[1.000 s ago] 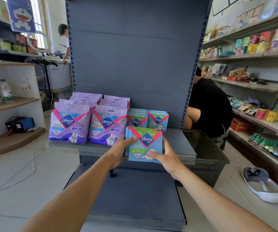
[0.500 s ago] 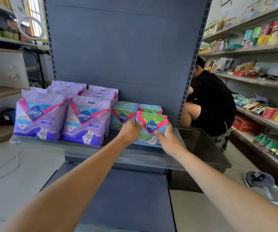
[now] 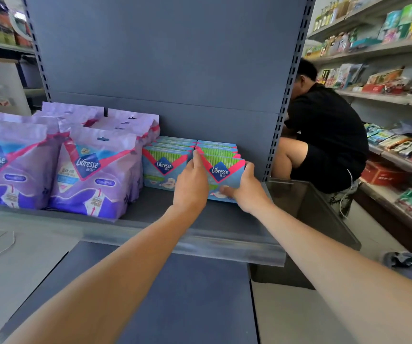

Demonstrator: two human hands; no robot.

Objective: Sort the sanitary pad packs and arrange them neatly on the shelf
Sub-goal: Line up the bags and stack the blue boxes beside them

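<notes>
A small blue-and-green Libresse pack (image 3: 223, 173) stands upright at the front of the right row of small packs on the grey shelf (image 3: 200, 232). My left hand (image 3: 191, 184) grips its left edge and my right hand (image 3: 243, 188) grips its right edge and lower corner. A second row of the same small packs (image 3: 161, 167) stands just to the left. Further left, two rows of large purple Libresse bags (image 3: 93, 170) stand upright; the leftmost row (image 3: 13, 165) runs off the frame edge.
A dark open bin (image 3: 324, 232) stands on the floor right of the shelf. A person in black (image 3: 324, 140) crouches behind it at stocked shelves (image 3: 398, 155). The shelf's lower base deck (image 3: 175, 294) lies below my arms.
Both hands carried the small pack from in front of the shelf edge back onto the shelf, setting it at the front of the right row. The view moved closer.
</notes>
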